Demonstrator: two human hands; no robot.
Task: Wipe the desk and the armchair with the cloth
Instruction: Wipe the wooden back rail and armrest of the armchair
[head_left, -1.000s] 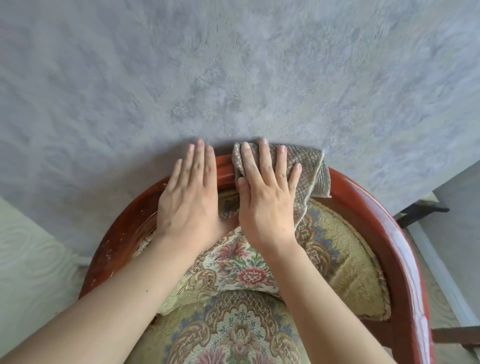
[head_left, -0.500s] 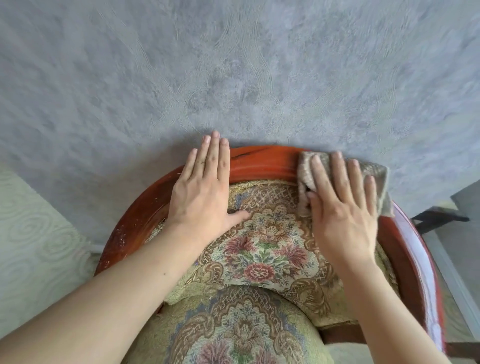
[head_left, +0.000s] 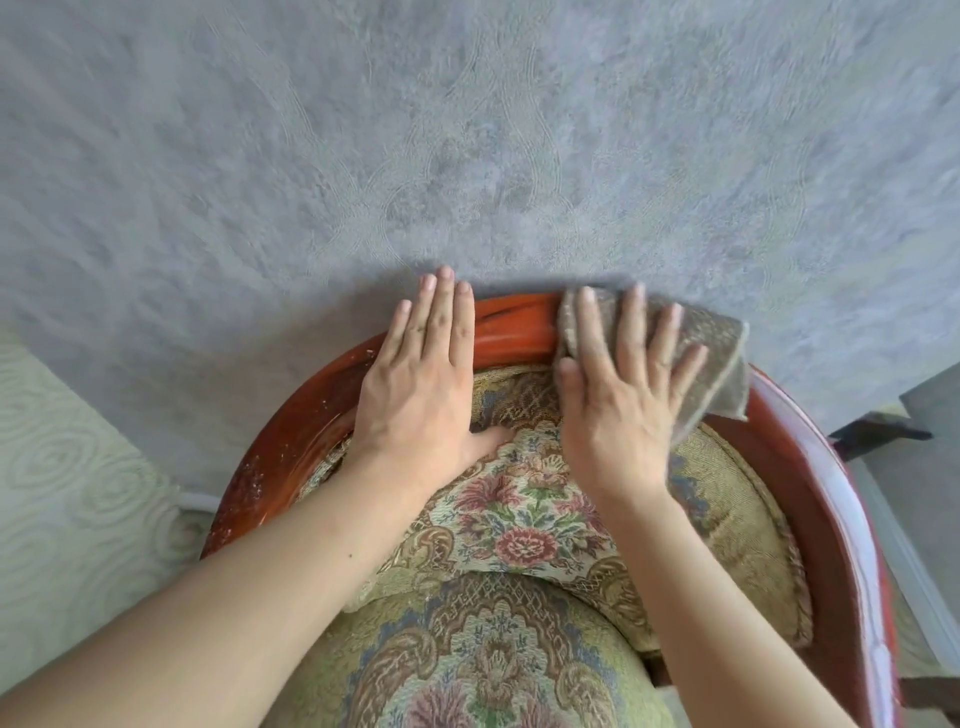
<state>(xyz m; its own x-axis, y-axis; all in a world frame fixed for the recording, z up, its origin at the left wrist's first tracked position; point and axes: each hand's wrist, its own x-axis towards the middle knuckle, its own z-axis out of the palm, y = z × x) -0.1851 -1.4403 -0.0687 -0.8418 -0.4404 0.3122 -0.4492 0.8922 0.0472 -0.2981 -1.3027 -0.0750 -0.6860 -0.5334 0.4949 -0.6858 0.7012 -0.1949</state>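
— Woven grey-brown cloth (head_left: 696, 358) is lying under my right hand (head_left: 618, 415); what are you seeing of the fingers?

— Your right fingers (head_left: 636, 332) are lying straight and spread, flat on the cloth, pressing it onto the red wooden rail (head_left: 514, 325) at the top of the armchair back. They are not curling round anything. The cloth is sitting just right of the frame's centre, draped over the rail, with a folded corner hanging past your little finger toward the right.

— And I am keeping the left hand (head_left: 421, 395) beside it?

— It is lying flat too, fingers straight and held together, with the tips reaching over the rail just left of the cloth and the palm resting on the floral backrest cushion (head_left: 524, 519). The thumb is pointing toward your right hand. The two hands are close but not touching.

— What is sitting around them?

— The rail is curving down both sides of the frame; pale specks are showing on its left stretch. The seat cushion (head_left: 483, 654) is filling the bottom centre, between your forearms. A grey textured wall (head_left: 467, 130) is covering the upper frame, just behind the rail, and a paler patterned surface (head_left: 67, 493) is showing at lower left.
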